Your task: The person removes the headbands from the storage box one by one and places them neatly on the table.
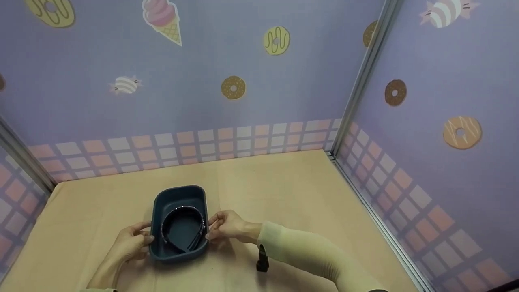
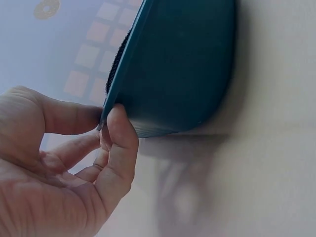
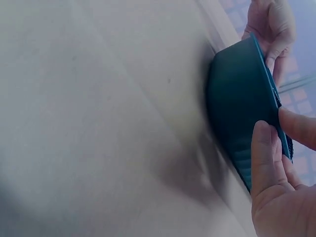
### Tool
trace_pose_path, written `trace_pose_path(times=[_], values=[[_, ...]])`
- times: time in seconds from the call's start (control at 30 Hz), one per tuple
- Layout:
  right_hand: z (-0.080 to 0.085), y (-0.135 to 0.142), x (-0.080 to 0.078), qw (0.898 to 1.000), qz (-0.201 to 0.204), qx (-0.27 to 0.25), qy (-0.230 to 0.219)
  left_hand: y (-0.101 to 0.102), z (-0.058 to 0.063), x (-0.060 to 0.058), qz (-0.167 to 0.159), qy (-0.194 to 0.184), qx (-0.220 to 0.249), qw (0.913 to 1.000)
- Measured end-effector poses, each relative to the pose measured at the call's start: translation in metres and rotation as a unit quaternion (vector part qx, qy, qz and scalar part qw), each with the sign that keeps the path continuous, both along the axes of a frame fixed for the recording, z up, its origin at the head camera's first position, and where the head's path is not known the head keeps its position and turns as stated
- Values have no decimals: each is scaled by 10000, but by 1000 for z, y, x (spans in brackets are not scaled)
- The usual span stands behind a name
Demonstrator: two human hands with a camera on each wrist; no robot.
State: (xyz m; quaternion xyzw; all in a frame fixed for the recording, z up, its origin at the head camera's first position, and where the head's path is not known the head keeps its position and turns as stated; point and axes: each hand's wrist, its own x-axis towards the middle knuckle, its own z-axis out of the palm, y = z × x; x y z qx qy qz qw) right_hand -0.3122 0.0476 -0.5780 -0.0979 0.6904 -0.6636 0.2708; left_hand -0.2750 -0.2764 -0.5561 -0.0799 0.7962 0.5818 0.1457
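Note:
A dark teal plastic bin (image 1: 178, 258) with rounded corners is between the two hands, over the left part of the table. Inside it lies a dark, glittering hoop (image 1: 183, 207) that looks like a headband, its two ends toward the near side. My left hand (image 1: 130, 243) pinches the bin's left rim between thumb and fingers. On the opposite side, my right hand (image 1: 228, 225) pinches the right rim in the same way. The left wrist view shows the bin's outer wall (image 2: 177, 64) close to the table; whether its base touches, I cannot tell.
A pale wooden-looking tabletop (image 1: 275, 190) extends under and around the bin. Purple walls (image 1: 194, 105) with sweets and a checked border enclose it at the back and sides. Metal posts (image 1: 361, 81) stand at the corners. A black strap end (image 1: 262, 261) hangs below the right sleeve.

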Motion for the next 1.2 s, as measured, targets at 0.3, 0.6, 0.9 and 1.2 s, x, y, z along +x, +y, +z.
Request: trace_pose_path(times=[0.3, 0.6, 0.9, 1.2], values=[[12, 11, 0, 9911, -154, 1031, 831, 5, -4, 6, 32, -64, 244, 9997], [36, 2, -22, 9708, -185, 1140, 2104, 10, -5, 12, 119, -37, 418, 9990], [46, -18, -42, 8991, 201, 2428, 3637, 18, -3, 11, 87, 63, 515, 9986], [42, -39, -48, 8370, 451, 3379, 4281, 19, -1, 11, 24, -42, 425, 9991]])
